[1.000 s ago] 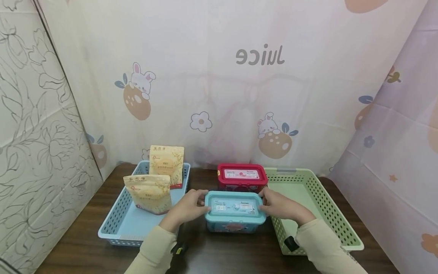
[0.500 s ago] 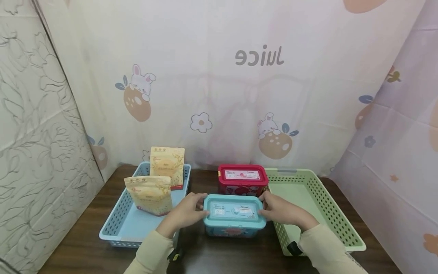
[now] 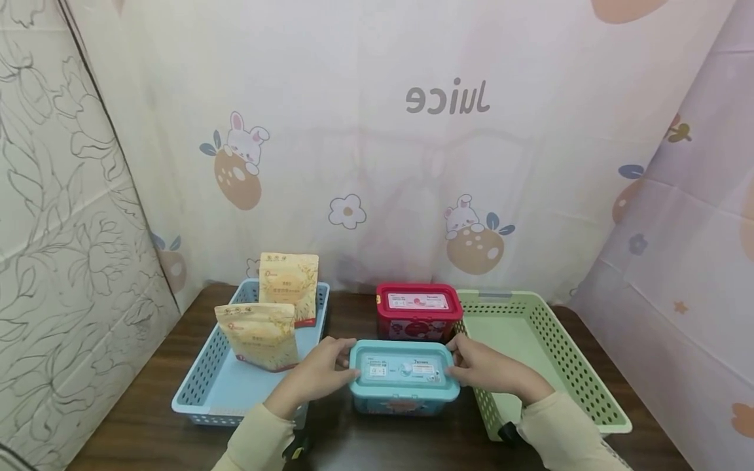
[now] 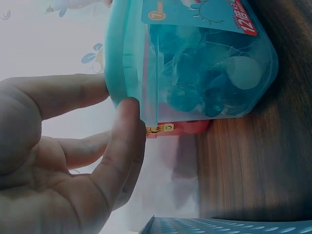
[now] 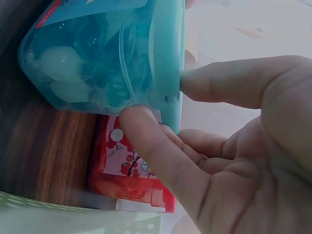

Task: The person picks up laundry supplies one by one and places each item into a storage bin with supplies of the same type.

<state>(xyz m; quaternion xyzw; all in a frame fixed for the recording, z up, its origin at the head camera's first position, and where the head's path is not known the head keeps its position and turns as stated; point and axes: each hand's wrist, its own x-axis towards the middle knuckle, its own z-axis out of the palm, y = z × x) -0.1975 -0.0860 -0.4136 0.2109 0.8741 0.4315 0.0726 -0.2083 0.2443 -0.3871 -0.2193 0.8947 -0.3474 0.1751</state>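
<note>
Your left hand (image 3: 315,369) and right hand (image 3: 491,371) both had the blue box (image 3: 400,407) in their grasp, one at each short end, thumb against the rim of the lid (image 3: 405,367) and fingers bent around the side, opened only as far as that edge required. The blue box was upright over the middle of the table (image 3: 353,448), between the blue basket (image 3: 235,386) and the green basket (image 3: 509,333), and in front of the red box (image 3: 418,311). Compared with a second earlier, you had brought it slightly nearer yourself, baring more of the red box's front; your hold looked the same.
</note>
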